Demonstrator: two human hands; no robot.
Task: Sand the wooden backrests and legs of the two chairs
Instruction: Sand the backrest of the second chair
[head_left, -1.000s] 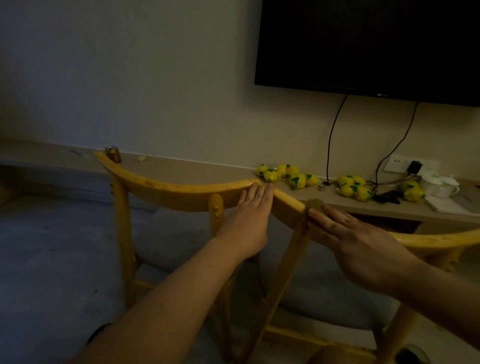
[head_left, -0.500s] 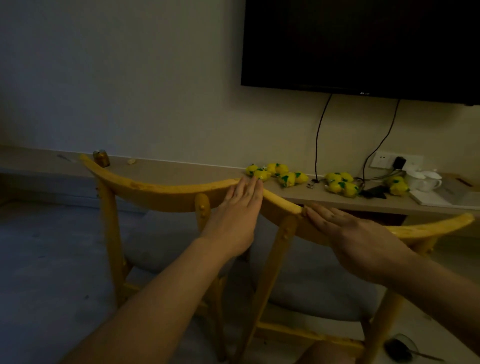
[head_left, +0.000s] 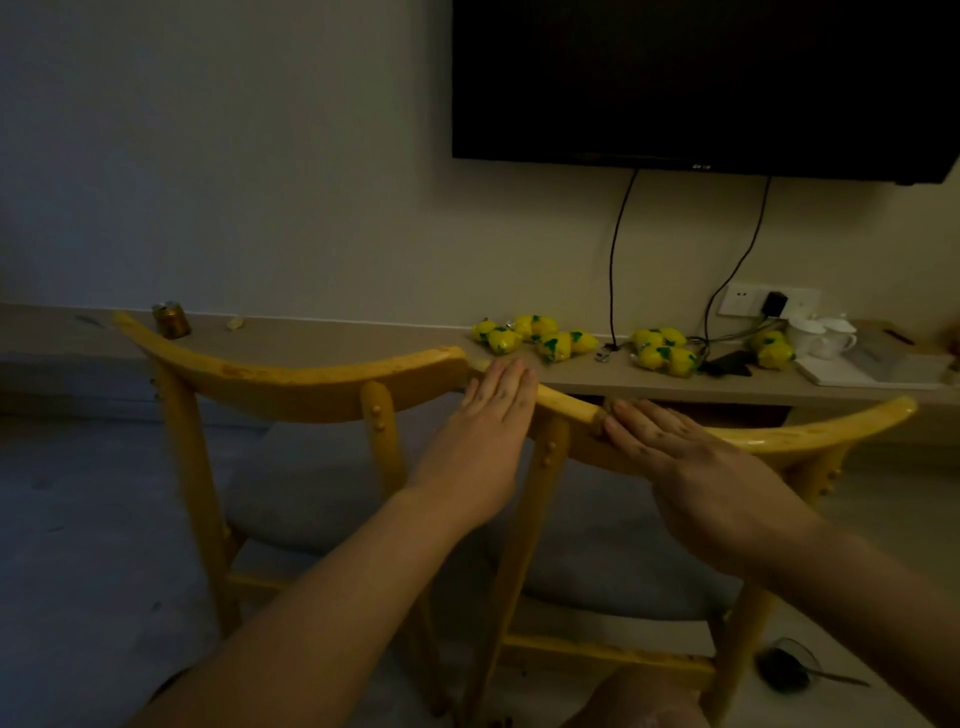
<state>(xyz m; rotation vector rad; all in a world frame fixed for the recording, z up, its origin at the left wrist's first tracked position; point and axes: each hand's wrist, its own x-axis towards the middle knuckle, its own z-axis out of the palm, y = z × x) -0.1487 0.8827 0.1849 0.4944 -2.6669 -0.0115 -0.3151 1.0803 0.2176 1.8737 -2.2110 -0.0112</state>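
Note:
Two yellow wooden chairs stand side by side with grey seat cushions. The left chair's curved backrest (head_left: 291, 382) runs from upper left to centre. The right chair's backrest (head_left: 779, 434) curves off to the right. My left hand (head_left: 485, 421) lies flat with straight fingers on the near end of the right chair's backrest, where the two backrests meet. My right hand (head_left: 670, 447) presses a small brown piece of sandpaper (head_left: 602, 415) against the top of that same backrest, fingers straight; most of the paper is hidden under them.
A long low shelf (head_left: 363, 343) runs along the wall behind the chairs, holding a can (head_left: 171, 318), several yellow packets (head_left: 540, 335), white cups (head_left: 826, 335) and cables. A dark TV (head_left: 701, 78) hangs above. A dark object (head_left: 782, 670) lies on the floor at lower right.
My right hand with the sandpaper has slid a little along the right chair's backrest. My left hand has stayed at the joint. The view has shifted slightly.

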